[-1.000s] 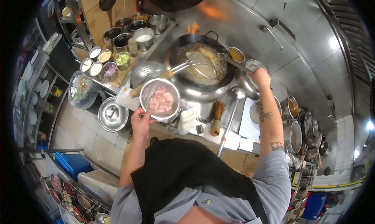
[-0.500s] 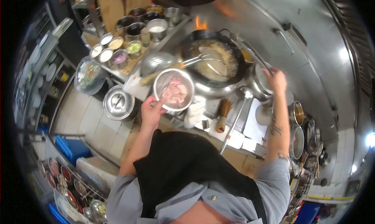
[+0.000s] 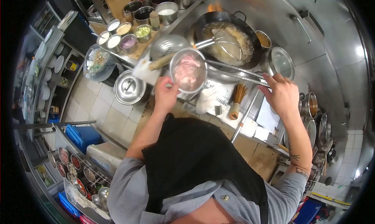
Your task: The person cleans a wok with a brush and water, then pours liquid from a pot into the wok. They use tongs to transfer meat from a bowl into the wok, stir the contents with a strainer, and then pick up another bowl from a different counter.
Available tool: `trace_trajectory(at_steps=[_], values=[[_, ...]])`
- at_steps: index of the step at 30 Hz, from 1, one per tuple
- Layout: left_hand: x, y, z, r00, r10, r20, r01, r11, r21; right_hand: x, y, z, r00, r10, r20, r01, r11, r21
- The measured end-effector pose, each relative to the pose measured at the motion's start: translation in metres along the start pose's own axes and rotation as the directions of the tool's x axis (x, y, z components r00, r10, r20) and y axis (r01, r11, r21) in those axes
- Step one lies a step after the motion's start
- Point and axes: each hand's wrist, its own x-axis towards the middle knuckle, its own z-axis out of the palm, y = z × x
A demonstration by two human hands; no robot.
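Observation:
My left hand (image 3: pixel 167 94) grips the rim of a metal bowl (image 3: pixel 175 80) holding pieces of pale pink raw meat (image 3: pixel 187 71). My right hand (image 3: pixel 279 92) is closed round metal tongs (image 3: pixel 238 70), whose tips reach the bowl's right edge; whether they touch the meat I cannot tell. Beyond the bowl, a black wok (image 3: pixel 254 54) with bubbling liquid sits on the stove, with flame behind it. A strainer with a wooden handle (image 3: pixel 161 62) rests across the wok, its wire head (image 3: pixel 230 47) inside. The bowl overlaps part of the handle.
Pots and small tins of ingredients (image 3: pixel 143 33) stand at the back left, beside a perforated ladle (image 3: pixel 168 46). A lidded pot (image 3: pixel 129 87) and a lined waste bin (image 3: pixel 97 64) are left. A bamboo brush (image 3: pixel 236 103) and white cloth (image 3: pixel 206 100) lie near the counter's front.
The tongs have swung from the wok's right side across to the bowl, with my right hand lower and nearer. The camera view has shifted, and the bowl appears farther right and higher.

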Motion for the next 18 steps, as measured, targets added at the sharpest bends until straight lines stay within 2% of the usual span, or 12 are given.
trace_trajectory(at_steps=[3,6,9,15,17,18], values=[[0.007,-0.003,-0.002,0.989,-0.146,0.015,0.147,0.982,-0.122,0.001,0.006,-0.002,0.997,0.061,-0.041,-0.062,0.998,-0.025],[0.013,-0.001,-0.002,0.976,-0.214,0.031,0.215,0.948,-0.233,0.009,0.018,-0.012,0.983,0.163,-0.088,-0.162,0.987,0.015],[0.019,-0.004,-0.005,0.966,-0.255,0.038,0.258,0.953,-0.158,0.031,0.041,-0.016,0.959,0.256,-0.122,-0.252,0.966,0.047],[0.004,-0.006,-0.012,0.966,-0.258,0.026,0.258,0.943,-0.212,0.103,0.095,0.034,0.909,0.415,0.046,-0.415,0.91,0.012],[-0.004,-0.011,-0.019,0.966,-0.257,0.005,0.25,0.937,-0.244,0.132,0.098,0.06,0.85,0.495,0.179,-0.501,0.865,-0.016],[-0.007,-0.012,-0.021,0.967,-0.256,-0.009,0.246,0.937,-0.249,0.141,0.103,0.083,0.856,0.494,0.149,-0.494,0.868,-0.042]])
